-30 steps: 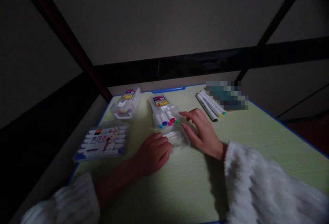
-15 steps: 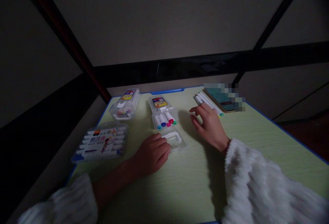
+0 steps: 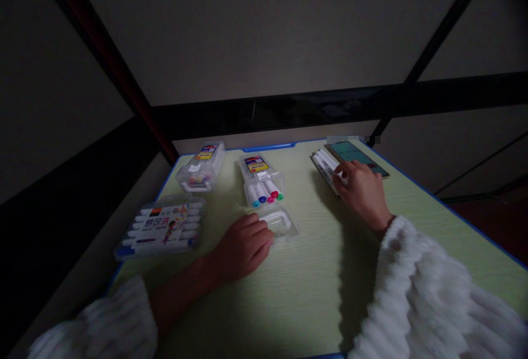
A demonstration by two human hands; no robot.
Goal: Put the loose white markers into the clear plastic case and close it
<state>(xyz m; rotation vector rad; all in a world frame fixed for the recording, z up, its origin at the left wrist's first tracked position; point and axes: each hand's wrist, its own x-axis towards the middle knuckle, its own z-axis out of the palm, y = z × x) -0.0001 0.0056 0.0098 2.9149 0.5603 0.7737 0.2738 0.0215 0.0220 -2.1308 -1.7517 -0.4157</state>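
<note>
My left hand (image 3: 244,248) rests on the pale green table (image 3: 313,287) with curled fingers touching the clear lid (image 3: 281,221) of an open marker case (image 3: 262,180). That case holds several white markers with coloured caps. My right hand (image 3: 362,191) has reached to the far right and its fingers close over a group of loose white markers (image 3: 323,162). Whether it grips one is hidden by the hand.
A closed clear marker case (image 3: 202,167) lies at the back left. A larger flat marker box (image 3: 163,227) lies at the left edge. A phone (image 3: 355,154) lies beside the loose markers. Dark frame bars stand behind the table.
My right hand moved from beside the open case's lid to the back right, onto the loose markers. My left hand stayed at the lid.
</note>
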